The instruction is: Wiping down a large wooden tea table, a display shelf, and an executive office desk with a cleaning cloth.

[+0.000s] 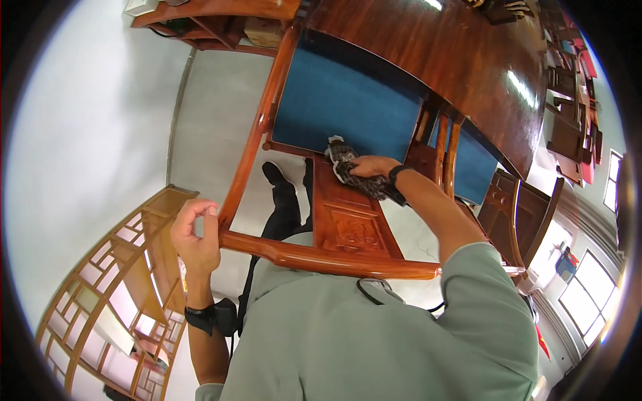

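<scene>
A red-brown wooden chair (328,260) with a blue seat (344,100) stands right in front of me. My right hand (374,167) is closed on a bunched dark patterned cloth (348,164) with whitish edges. It presses the cloth against the seat end of the carved back panel (351,224). My left hand (196,237) is beside the left end of the chair's top rail, its fingers curled and the thumb meeting the index finger near the side post. Whatever lies between those fingertips, if anything, is hidden.
A large glossy wooden table (441,60) extends beyond the chair. To the right stand another chair (498,207) and, farther off, more dark furniture (568,127). A lattice shelf (120,287) is at the lower left, near a white wall (87,134). A wooden cabinet (227,20) stands at the upper left.
</scene>
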Available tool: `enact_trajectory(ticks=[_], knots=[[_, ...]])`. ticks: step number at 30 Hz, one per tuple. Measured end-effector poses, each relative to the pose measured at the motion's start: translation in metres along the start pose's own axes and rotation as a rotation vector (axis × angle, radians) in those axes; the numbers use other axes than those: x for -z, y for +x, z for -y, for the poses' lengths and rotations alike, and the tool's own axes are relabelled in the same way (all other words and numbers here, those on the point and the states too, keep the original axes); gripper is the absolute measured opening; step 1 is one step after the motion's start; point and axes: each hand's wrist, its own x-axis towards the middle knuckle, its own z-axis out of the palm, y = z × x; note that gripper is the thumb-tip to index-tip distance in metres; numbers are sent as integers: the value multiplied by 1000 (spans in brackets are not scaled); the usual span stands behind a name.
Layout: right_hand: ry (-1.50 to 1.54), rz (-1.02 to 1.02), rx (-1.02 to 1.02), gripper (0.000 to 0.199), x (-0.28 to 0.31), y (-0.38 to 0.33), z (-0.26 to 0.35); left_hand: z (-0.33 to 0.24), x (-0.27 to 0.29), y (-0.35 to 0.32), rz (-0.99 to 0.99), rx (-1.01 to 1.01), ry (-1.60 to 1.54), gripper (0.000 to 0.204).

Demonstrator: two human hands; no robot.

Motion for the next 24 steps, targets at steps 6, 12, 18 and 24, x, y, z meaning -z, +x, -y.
enact_trajectory(ticks=[6, 12, 18, 24], knots=[[-25, 46, 189, 70, 5, -67, 28, 6, -10, -2, -61, -37, -68, 5], [402, -6, 575, 52, 39, -127, 113, 15, -17, -8, -310, -89, -198, 20], [234, -273, 1112, 51, 52, -147, 215, 11, -16, -4, -412, -183, -101, 36], [-57, -179, 1150, 58, 38, -113, 269, 18, -15, -3, -390, -239, 48, 41]])
